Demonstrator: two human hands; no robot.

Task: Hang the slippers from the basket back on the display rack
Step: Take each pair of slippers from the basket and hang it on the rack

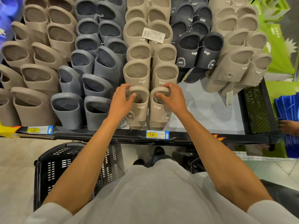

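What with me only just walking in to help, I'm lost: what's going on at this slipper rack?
A person is at the rack with a beige pair, lowest in the middle beige column. The left hand grips the top rim of the left slipper, the right hand that of the right slipper. A black basket stands on the floor at the person's left; no slippers show in it.

The left beige slipper (139,110) and right beige slipper (159,111) look like smooth, matt moulded foam. At 8 o'clock, the basket (53,167) is black perforated plastic with a slight sheen. The rack's front rail (77,134) is glossy black. Its side panel (255,107), at 3 o'clock, is black metal mesh. The hang tag (153,35) at 12 o'clock is printed paper.
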